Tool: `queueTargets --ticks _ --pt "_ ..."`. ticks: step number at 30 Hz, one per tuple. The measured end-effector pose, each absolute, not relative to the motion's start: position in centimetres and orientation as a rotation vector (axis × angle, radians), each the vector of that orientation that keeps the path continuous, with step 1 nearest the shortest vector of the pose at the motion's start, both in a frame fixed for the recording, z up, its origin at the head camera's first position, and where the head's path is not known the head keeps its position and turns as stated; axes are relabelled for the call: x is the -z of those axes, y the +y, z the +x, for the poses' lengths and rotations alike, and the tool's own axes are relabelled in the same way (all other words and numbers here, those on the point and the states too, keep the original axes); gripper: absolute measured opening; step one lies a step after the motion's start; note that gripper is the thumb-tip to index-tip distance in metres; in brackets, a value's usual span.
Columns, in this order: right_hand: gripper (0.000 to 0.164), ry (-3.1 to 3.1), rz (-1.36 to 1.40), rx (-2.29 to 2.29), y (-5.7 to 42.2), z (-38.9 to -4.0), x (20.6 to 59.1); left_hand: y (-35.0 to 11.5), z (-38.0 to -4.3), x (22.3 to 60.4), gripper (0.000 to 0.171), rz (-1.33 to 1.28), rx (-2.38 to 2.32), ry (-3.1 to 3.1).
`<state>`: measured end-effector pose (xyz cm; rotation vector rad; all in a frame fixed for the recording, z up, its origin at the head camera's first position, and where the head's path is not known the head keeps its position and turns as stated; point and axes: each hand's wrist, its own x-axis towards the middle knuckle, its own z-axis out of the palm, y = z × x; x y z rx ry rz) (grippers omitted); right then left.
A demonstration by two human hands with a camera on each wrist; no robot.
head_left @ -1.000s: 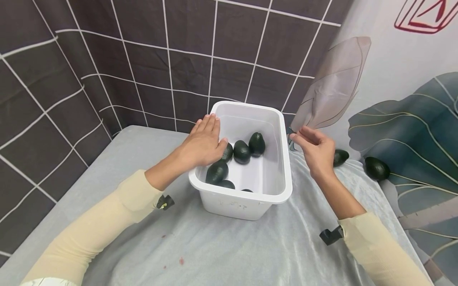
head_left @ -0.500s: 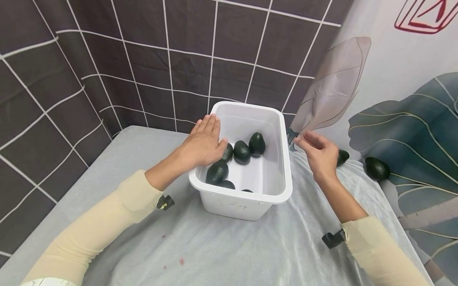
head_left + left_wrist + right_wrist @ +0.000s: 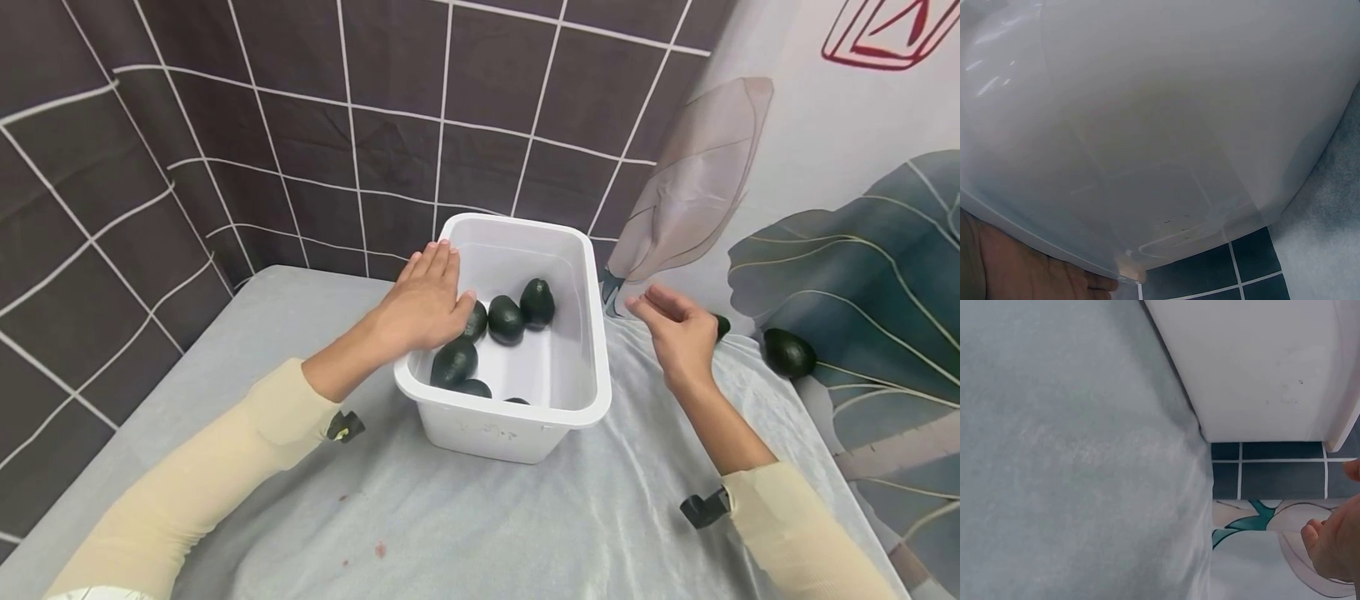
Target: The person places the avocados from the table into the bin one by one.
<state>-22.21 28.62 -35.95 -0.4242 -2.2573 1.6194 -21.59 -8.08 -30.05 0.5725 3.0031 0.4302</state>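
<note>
My left hand (image 3: 422, 307) lies with straight fingers over the left rim of a white plastic tub (image 3: 480, 433). Inside the tub are several dark green avocados, among them one in the middle (image 3: 506, 320) and one farther back (image 3: 537, 303). In the left wrist view, the tub's outer wall (image 3: 1160, 112) fills most of the picture, with the hand (image 3: 1035, 272) along its rim. To the right of the tub hovers my right hand (image 3: 681, 337), fingers loosely bent and nothing in them. It partly covers an avocado (image 3: 722, 327) behind it.
Another avocado (image 3: 789, 353) sits at the right edge of the grey cloth-covered table (image 3: 315, 517). A dark curtain with white grid lines (image 3: 300, 142) hangs behind. On the right is a printed curtain (image 3: 825, 267) with large leaves.
My right hand has drifted a little to the right and down, away from the tub, covering more of the nearer avocado. The left hand stays on the rim.
</note>
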Motion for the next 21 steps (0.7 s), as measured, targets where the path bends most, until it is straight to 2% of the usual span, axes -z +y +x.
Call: queueTargets --ticks 21 --pt "0.065 -2.144 -0.53 -1.686 31.3 -22.2 36.7 -8.3 -21.6 30.0 0.08 0.579 -0.446 2.996"
